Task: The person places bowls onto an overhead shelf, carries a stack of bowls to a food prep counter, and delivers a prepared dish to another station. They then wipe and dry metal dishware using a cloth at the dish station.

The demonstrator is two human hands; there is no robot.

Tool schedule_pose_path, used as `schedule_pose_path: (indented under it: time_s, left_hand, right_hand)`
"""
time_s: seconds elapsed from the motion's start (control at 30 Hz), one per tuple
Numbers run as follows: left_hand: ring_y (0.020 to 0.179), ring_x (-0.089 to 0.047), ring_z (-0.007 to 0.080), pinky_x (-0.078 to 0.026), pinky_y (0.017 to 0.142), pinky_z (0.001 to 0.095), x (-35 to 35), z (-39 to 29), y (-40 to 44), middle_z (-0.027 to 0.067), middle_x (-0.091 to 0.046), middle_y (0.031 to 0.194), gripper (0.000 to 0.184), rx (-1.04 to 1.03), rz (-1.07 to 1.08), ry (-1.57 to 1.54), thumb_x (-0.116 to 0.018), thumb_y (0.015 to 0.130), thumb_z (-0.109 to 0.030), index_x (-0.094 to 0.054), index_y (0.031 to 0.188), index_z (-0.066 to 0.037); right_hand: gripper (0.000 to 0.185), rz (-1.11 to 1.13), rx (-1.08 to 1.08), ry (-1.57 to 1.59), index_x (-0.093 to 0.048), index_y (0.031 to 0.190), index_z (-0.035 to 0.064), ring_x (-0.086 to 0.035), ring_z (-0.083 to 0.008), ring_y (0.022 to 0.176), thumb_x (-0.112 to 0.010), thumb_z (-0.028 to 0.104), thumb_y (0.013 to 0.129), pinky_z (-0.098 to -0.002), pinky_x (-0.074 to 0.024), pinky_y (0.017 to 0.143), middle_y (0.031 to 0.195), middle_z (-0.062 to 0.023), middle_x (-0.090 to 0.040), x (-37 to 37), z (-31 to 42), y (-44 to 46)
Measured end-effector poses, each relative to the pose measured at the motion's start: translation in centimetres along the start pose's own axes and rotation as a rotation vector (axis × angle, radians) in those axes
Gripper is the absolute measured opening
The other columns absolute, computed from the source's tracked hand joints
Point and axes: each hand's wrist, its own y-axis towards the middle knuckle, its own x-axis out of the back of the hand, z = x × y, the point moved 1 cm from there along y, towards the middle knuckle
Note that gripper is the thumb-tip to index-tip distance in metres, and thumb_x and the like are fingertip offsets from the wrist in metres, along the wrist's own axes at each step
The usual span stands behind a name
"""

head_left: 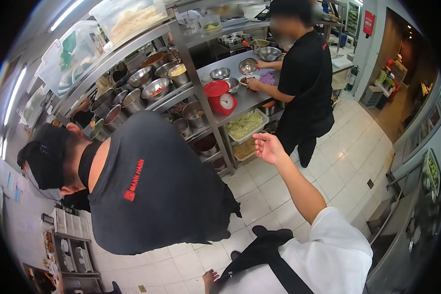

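My right hand (268, 148) reaches forward over the tiled floor, its fingers loosely bent and apart with nothing in them. Nearest to it in the picture are a white tub of chopped pale-green vegetable (244, 125) on a lower shelf and a co-worker's dark trousers. My left hand (210, 277) hangs low beside my black apron (259, 250). Its fingers curl slightly, and no object shows in them. Farther back, a co-worker in black (306, 73) tilts a metal bowl (248, 65) with one hand, the other at a small plate of food (250, 80).
Another co-worker (147, 181) bends forward close on my left. Metal pots and bowls (156, 89) of ingredients crowd the steel shelving. A red kitchen scale (222, 99) stands on the counter. Along the right runs a steel worktop (402, 230); a doorway (402, 73) opens at the back right.
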Motion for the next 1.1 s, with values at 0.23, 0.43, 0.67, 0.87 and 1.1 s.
schedule_pose_path:
  time_s: [0.23,0.43,0.67,0.87,1.1]
  left_hand:
    - [0.078,-0.068,0.0278,-0.056,0.068,0.0354,-9.0,-0.3,-0.2,0.018,-0.067,0.093,0.036,-0.004,-0.018,-0.154,-0.054,0.088,-0.016,-0.056,0.117,0.005]
    - [0.078,-0.068,0.0264,-0.056,0.068,0.0344,-13.7,-1.9,-2.3,0.0172,-0.068,0.092,0.035,-0.056,-0.024,-0.101,-0.055,0.088,-0.016,-0.058,0.115,0.005]
    - [0.078,-0.067,0.0247,-0.055,0.069,0.0332,-16.4,-5.6,-4.1,0.0163,-0.069,0.091,0.033,-0.113,-0.003,0.029,-0.055,0.088,-0.017,-0.06,0.113,0.005]
    - [0.078,-0.067,0.0233,-0.054,0.069,0.0321,-16.9,-6.3,-5.7,0.0155,-0.069,0.091,0.032,-0.122,0.017,0.133,-0.055,0.089,-0.017,-0.061,0.112,0.005]
    - [0.078,-0.065,0.018,-0.052,0.068,0.0304,-13.2,-7.2,-4.0,0.0125,-0.071,0.089,0.029,-0.244,0.122,0.17,-0.056,0.089,-0.018,-0.066,0.106,0.003]
  right_hand:
    - [0.024,0.017,-0.103,0.052,-0.061,0.103,0.0072,-0.052,-0.0135,0.065,-0.055,0.026,0.088,-0.0293,-0.0445,0.057,0.078,0.0004,-0.056,2.7,1.2,5.5]
    - [0.023,0.036,-0.089,0.061,-0.062,0.101,0.0064,-0.052,-0.0144,0.066,-0.057,0.024,0.088,-0.0294,-0.0441,0.059,0.077,0.0001,-0.056,1.9,3.5,10.0]
    - [0.018,0.041,-0.05,-0.051,-0.061,0.095,0.0096,-0.053,-0.0142,0.064,-0.059,0.026,0.088,-0.031,-0.0451,0.059,0.075,-0.0002,-0.056,7.2,2.4,5.9]
    - [0.016,-0.443,-0.127,-0.051,-0.052,0.079,0.0127,-0.045,-0.0187,0.049,-0.054,0.027,0.087,-0.0345,-0.04,0.048,0.061,-0.0036,-0.049,29.7,-12.3,-0.2]
    - [0.034,-0.301,-1.19,-0.907,-0.066,0.098,0.0078,-0.055,-0.0185,0.049,-0.052,0.038,0.092,-0.0442,-0.0514,0.055,0.074,-0.0107,-0.061,44.3,-26.4,-16.7]
